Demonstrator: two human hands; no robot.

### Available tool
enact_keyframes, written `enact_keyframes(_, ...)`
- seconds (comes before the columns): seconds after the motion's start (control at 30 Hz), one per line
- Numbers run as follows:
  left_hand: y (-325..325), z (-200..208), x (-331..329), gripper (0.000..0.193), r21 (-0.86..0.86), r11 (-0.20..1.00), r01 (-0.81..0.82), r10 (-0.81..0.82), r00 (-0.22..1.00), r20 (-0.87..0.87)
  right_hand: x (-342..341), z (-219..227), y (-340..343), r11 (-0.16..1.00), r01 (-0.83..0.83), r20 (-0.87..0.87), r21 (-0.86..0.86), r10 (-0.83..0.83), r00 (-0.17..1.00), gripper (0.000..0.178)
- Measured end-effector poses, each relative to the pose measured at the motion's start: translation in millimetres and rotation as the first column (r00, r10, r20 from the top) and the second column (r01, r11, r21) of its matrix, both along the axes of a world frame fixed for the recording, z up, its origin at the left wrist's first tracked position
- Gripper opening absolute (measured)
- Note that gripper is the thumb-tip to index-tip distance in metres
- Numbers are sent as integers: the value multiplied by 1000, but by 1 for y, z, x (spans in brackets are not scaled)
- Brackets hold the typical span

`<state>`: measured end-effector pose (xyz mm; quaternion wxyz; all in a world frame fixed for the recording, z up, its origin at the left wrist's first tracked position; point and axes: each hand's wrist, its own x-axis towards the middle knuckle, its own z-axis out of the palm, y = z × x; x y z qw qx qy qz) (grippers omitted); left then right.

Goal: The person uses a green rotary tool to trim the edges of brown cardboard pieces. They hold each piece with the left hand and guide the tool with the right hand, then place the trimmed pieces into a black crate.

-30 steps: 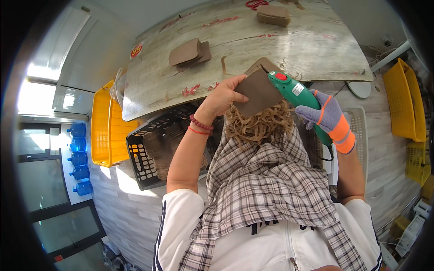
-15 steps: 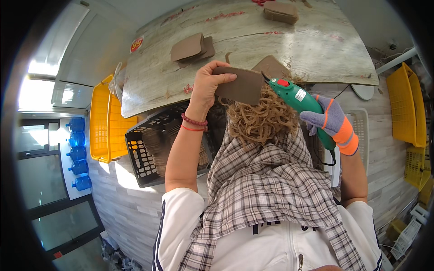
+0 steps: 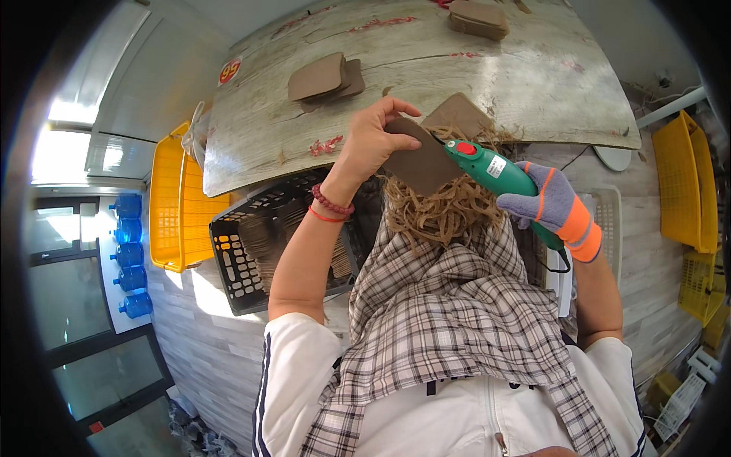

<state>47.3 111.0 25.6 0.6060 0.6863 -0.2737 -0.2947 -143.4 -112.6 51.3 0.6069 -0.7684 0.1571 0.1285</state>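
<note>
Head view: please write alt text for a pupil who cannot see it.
A bare left hand holds a brown sheet while the gloved right hand holds a green power tool at its edge, above curly brown strips on a checked cloth.

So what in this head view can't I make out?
In the head view:
Right hand: partly hidden by the green tool.
Tool tip: too small to tell whether it touches the brown sheet.
Black crate: partly hidden by the left forearm.
Red item: cut off by the top edge.
</note>
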Motion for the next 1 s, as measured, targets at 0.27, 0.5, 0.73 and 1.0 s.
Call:
enact_keyframes(0.27, -3, 10, 1, 75, 36, 990, 136, -137, 991, 10, 16, 7, 8, 1000, -27, 14, 3, 27, 1000, 48)
enact_keyframes(0.5, 23, -18, 56, 67, -104, 989, -110, 98, 988, -119, 19, -12, 8, 992, 94, 35, 79, -97, 995, 44)
enact_keyframes(0.73, 75, -23, 200, 41, -107, 705, -701, 607, 519, 602, -20, -38, -15, 976, 218, 41, 23, -219, 975, 41)
enact_keyframes(1.0, -61, -85, 37, 26, 354, 756, -551, -138, 394, 909, -52, -56, -25, 932, 357, 21, 67, -359, 933, 41)
